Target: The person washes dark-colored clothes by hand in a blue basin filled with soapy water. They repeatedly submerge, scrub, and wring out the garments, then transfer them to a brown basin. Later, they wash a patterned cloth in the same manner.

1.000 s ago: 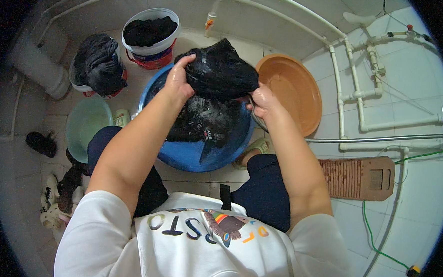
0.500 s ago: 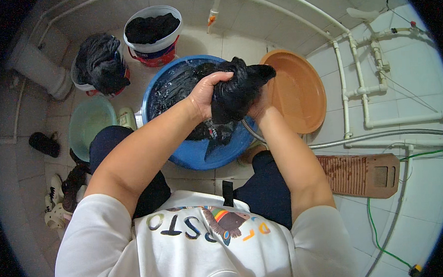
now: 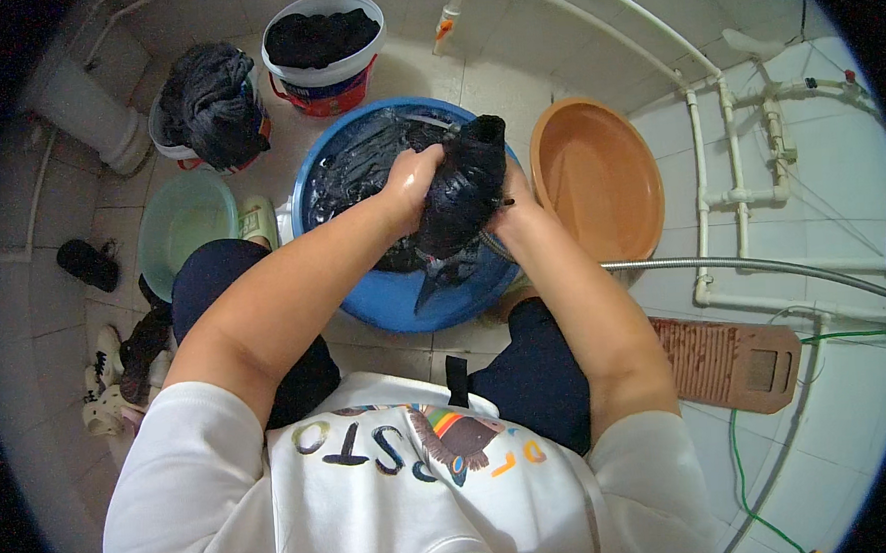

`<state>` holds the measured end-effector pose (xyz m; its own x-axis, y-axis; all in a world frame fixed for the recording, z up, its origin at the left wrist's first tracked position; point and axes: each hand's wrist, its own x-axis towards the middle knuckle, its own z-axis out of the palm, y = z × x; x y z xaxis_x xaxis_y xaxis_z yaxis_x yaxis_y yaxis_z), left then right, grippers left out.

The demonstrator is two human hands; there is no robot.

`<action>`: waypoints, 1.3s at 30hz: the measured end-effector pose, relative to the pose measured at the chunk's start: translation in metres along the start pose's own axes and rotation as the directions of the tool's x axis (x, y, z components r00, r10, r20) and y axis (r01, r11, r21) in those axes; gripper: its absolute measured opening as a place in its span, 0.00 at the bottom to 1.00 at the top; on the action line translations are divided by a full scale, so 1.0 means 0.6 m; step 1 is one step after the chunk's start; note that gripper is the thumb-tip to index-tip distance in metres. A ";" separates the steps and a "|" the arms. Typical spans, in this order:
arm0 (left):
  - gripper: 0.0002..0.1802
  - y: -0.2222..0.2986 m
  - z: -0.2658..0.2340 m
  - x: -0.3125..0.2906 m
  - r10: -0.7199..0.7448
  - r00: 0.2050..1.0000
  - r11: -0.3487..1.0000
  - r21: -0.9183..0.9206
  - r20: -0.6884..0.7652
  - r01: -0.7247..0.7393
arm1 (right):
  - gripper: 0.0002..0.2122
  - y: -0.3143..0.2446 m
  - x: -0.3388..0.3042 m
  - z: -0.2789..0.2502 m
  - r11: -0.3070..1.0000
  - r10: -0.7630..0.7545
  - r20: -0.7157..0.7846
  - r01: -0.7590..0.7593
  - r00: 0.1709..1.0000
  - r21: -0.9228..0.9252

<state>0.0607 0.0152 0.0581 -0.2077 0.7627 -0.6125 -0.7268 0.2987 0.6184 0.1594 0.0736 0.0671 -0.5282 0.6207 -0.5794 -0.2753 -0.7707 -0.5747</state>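
Note:
A blue round basin (image 3: pixel 384 295) stands on the tiled floor in front of me, with water and dark wet laundry in it. Over its right half I hold a bunched black wet garment (image 3: pixel 467 190). My left hand (image 3: pixel 413 181) grips it from the left side. My right hand (image 3: pixel 511 205) holds it from the right and is mostly hidden behind the cloth. A dark tip of the garment hangs down toward the basin's near rim.
An empty orange basin (image 3: pixel 598 173) lies right of the blue one. A white bucket (image 3: pixel 323 47) with dark clothes and a second bucket (image 3: pixel 209 104) stand behind; a pale green basin (image 3: pixel 182 225) at left. A brown washboard (image 3: pixel 733 361), metal hose (image 3: pixel 743 266) and white pipes (image 3: pixel 703 163) are at right.
The garment was lifted high and spread over the basin; both hands have since brought it together into a tight bunch, lower and further right.

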 end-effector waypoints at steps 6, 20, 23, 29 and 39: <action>0.23 -0.047 -0.022 0.074 0.432 0.891 0.794 0.528 -0.142 -0.301 | 0.12 0.026 0.053 -0.052 1.000 0.014 0.027 -0.015 1.000 0.020; 0.16 0.040 0.034 0.065 -0.103 0.993 0.979 -0.179 -0.049 0.092 | 0.18 -0.269 0.068 -0.300 0.356 -0.365 -0.191 -0.053 0.911 -0.933; 0.15 0.019 0.047 0.088 0.013 0.994 1.000 0.021 -0.110 -0.011 | 0.18 -0.274 0.142 -0.575 0.092 -0.812 -0.072 0.006 0.579 -0.996; 0.17 -0.013 0.148 0.117 0.001 1.000 0.997 0.072 -0.016 0.000 | 0.16 -0.240 0.089 -0.691 -0.078 -0.662 -0.189 -0.318 0.726 -0.945; 0.18 -0.202 0.504 0.236 -0.189 0.869 0.953 -0.128 0.458 0.275 | 0.09 -0.167 0.125 -0.787 0.005 -0.756 -0.332 -0.503 0.564 -0.864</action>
<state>0.3173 0.2604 0.0454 0.2568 0.8688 -0.4234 -0.8336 0.4208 0.3578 0.5266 0.2653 -0.1913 0.1773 0.9806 -0.0841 0.9586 -0.1914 -0.2110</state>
